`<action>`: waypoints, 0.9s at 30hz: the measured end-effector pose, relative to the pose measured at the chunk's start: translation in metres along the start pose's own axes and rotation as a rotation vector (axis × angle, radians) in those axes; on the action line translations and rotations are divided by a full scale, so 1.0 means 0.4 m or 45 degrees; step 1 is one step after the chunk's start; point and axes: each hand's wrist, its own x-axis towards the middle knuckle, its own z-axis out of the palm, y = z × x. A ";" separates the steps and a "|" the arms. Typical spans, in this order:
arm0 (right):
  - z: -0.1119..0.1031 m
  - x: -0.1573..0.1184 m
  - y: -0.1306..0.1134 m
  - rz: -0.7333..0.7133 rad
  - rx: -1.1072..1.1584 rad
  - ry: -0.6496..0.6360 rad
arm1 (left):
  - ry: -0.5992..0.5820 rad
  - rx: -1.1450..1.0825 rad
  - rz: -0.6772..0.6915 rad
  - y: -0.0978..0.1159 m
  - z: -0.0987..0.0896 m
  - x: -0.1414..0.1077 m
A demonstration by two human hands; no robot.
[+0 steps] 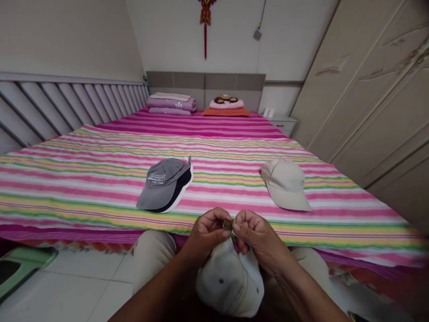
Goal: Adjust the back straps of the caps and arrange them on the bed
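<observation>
My left hand point(205, 233) and my right hand point(258, 238) are raised close together above my lap, fingers pinched around a small brass-coloured metal buckle point(228, 225). The buckle appears to sit on the back strap of a white baseball cap point(229, 281), which rests upside down or tilted on my knees, partly hidden by my hands. On the striped bedsheet point(100, 188) ahead lie a grey and black baseball cap point(164, 185) to the left and a beige baseball cap point(286, 185) to the right, both beyond my hands' reach of contact.
The bed stretches ahead to a grey headboard point(205, 85), with folded purple bedding point(172, 103) and a pillow point(226, 107) on it. A slatted panel point(67, 105) runs along the left, a cream wardrobe point(365, 89) along the right. A green stool point(27, 264) stands on the tiled floor.
</observation>
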 end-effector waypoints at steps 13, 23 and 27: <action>-0.001 -0.001 0.002 -0.124 -0.008 -0.027 | -0.051 0.095 -0.120 0.010 -0.009 0.002; -0.020 0.006 0.002 -0.127 -0.530 -0.076 | 0.105 -0.044 -0.145 -0.008 -0.030 0.009; -0.022 0.017 0.018 -0.056 -0.365 -0.049 | 0.128 -0.043 -0.157 -0.006 -0.036 0.012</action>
